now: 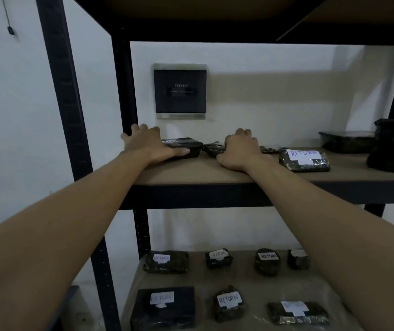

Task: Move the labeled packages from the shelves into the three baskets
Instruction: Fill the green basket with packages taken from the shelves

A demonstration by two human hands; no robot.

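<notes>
On the brown wooden upper shelf (191, 170), the left hand (148, 144) grips a flat black plastic box (186, 146) with a white label, while at its 3 o'clock the right hand (241, 149) curls over a small black wrapped package (212, 149).

Left hand (151, 145) gripping a flat black package (186, 149) mid-frame on the upper shelf (215, 173), right hand (240, 149) curled over a small package (212, 149) beside it, labeled packages (229, 304) on the lower shelf (251, 280), wall panel (180, 91) above.
</notes>
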